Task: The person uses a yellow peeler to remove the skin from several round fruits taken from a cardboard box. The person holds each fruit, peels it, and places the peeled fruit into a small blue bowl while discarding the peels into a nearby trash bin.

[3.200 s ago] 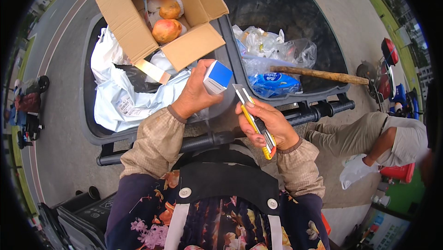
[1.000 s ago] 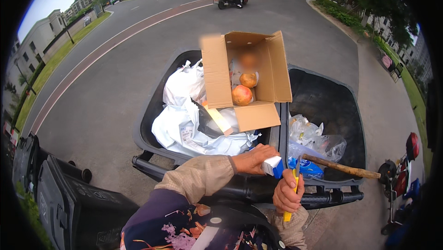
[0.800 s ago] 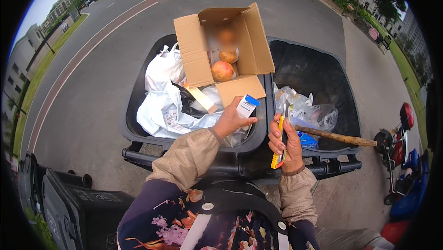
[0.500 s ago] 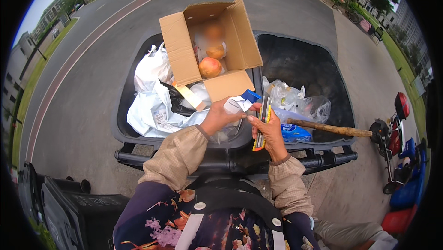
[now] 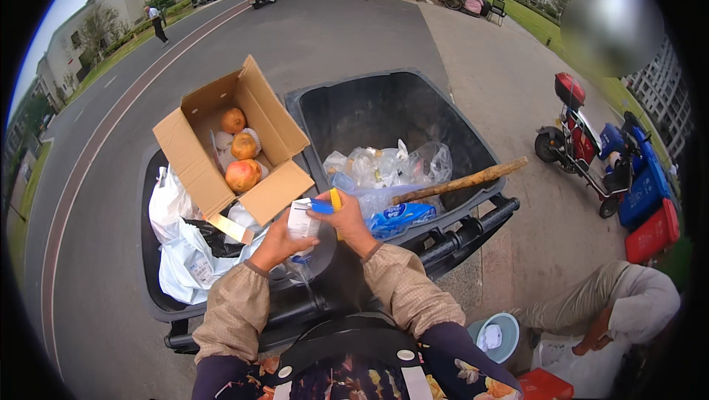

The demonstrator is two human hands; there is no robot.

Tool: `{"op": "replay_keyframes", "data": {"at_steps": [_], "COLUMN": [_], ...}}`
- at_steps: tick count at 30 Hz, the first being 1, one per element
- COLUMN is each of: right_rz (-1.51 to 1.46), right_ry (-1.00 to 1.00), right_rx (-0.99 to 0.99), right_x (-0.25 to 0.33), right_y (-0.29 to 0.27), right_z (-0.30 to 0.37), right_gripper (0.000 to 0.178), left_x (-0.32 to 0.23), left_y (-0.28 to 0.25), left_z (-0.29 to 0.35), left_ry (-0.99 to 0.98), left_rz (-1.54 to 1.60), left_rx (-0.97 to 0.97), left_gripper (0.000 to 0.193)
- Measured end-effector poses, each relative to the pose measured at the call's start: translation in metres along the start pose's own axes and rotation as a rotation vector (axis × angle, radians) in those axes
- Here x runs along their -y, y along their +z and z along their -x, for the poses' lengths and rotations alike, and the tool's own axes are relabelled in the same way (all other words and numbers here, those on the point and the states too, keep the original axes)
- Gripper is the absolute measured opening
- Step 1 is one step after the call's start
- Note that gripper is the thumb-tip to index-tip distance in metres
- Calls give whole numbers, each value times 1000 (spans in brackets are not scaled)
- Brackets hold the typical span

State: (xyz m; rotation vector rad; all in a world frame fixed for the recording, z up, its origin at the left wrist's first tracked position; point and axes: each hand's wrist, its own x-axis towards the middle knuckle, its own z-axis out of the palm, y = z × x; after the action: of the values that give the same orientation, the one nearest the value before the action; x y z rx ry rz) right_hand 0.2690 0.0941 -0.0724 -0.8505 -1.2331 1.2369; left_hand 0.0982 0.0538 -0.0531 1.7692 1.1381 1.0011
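In my left hand (image 5: 273, 246) is a small white carton (image 5: 301, 224), gripped upright at the edge between two dark wheelie bins. My right hand (image 5: 350, 223) meets it at a blue flap (image 5: 322, 206) on top. A yellow utility knife (image 5: 336, 199) stays in that same hand, mostly hidden by the fingers. Just beyond, an open cardboard box (image 5: 288, 130) leans on the left bin (image 5: 151, 289), with several orange-red round fruits (image 5: 242, 176) inside. White plastic bags (image 5: 181, 252) fill the bin under it.
The right bin (image 5: 369, 93) holds clear plastic bags (image 5: 391, 167), a blue packet (image 5: 400, 219) and a wooden stick (image 5: 473, 178) across its rim. At lower right, another person's leg (image 5: 569, 293) shows beside a pale bucket (image 5: 509, 326). A red scooter (image 5: 580, 134) stands farther right.
The view has swung, so bins and box appear farther left and the other person shows more. The knife has turned and is now largely behind my right hand, which has moved onto the carton's flap.
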Motion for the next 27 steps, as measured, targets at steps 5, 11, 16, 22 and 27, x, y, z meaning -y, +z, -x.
{"op": "replay_keyframes", "data": {"at_steps": [5, 11, 16, 22, 27], "right_rz": [207, -439, -778, -382, -483], "right_ry": [-133, 140, 122, -120, -343], "right_rx": [-3, 390, 352, -430, -989], "right_x": [-19, -5, 17, 73, 99], "right_y": [25, -4, -31, -73, -147], "right_z": [-16, -11, 13, 86, 194], "right_gripper": [43, 34, 23, 25, 18], "left_x": [13, -16, -55, -67, -54], "left_y": [-39, -42, -31, -2, -12], "left_z": [16, -2, -26, -49, -47], "left_ry": [-186, -52, 3, -31, -40], "left_rz": [50, 16, -33, -147, -80], "left_rx": [57, 170, 471, 660, 564], "left_gripper": [33, 34, 35, 20, 15]}}
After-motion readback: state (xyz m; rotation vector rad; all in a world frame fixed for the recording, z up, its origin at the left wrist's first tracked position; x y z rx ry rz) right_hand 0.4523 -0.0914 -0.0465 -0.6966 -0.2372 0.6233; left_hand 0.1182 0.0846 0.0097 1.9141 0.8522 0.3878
